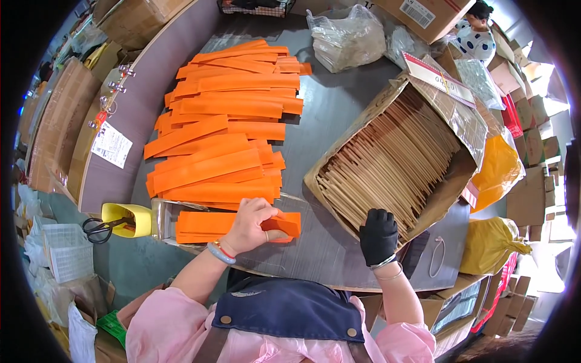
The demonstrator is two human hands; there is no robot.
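On the desk (318,103), many orange strips (224,109) still lie loose left of the well-filled carton (452,192), left hand (251,225) pinching one, right hand (379,236) curled at its rim, hold unclear.

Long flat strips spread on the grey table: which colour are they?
The strips are bright orange, shown in the head view.

Table (327,103): grey top, takes up centre; pale sheen toward 12 o'clock. Panel (154,78): grey-purple, rises along table side at 10 o'clock, appears curved. Floor (118,266): grey-green, visible at 8 o'clock; white basket (68,251) near rim there. Cartons (66,127): brown, between 9 and 10 o'clock; more at 3 o'clock, stacked. Light: strong white glare (552,94) between 2 and 3 o'clock; windows or lamps, cannot tell. Walls: mostly hidden behind stock.
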